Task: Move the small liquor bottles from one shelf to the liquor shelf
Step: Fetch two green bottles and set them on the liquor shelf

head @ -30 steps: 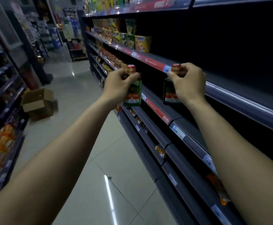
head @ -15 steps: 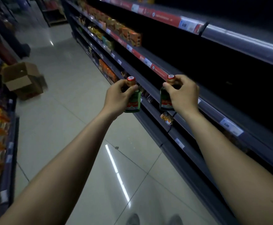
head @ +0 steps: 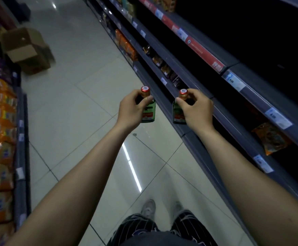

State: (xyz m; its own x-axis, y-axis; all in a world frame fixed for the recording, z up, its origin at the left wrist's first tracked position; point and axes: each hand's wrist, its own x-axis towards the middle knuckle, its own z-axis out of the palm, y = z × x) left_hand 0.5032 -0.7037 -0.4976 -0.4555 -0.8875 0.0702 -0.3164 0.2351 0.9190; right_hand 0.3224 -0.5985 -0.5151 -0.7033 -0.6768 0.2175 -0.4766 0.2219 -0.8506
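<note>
My left hand (head: 132, 110) grips a small green liquor bottle (head: 149, 112) with a red cap and a red-and-white label, held upright over the aisle floor. A second, matching small bottle (head: 177, 112) is in my right hand (head: 196, 109), which holds it by the neck close to the front edge of the dark shelving (head: 194, 135) on the right. Both bottles hang in the air, side by side, apart from the shelves. My fingers hide part of each bottle's shoulder.
An open cardboard box (head: 27, 50) lies on the tiled floor at the far left. Orange snack bags (head: 1, 139) fill the left shelving. The right shelves carry price tags (head: 277, 118) and a few snack packets (head: 272, 137). My shoes (head: 149, 208) show at the bottom.
The view has tilted down from the shelves to the floor and my feet. Both hands, still holding the bottles, have come away from the upper shelf and sit lower, over the aisle.
</note>
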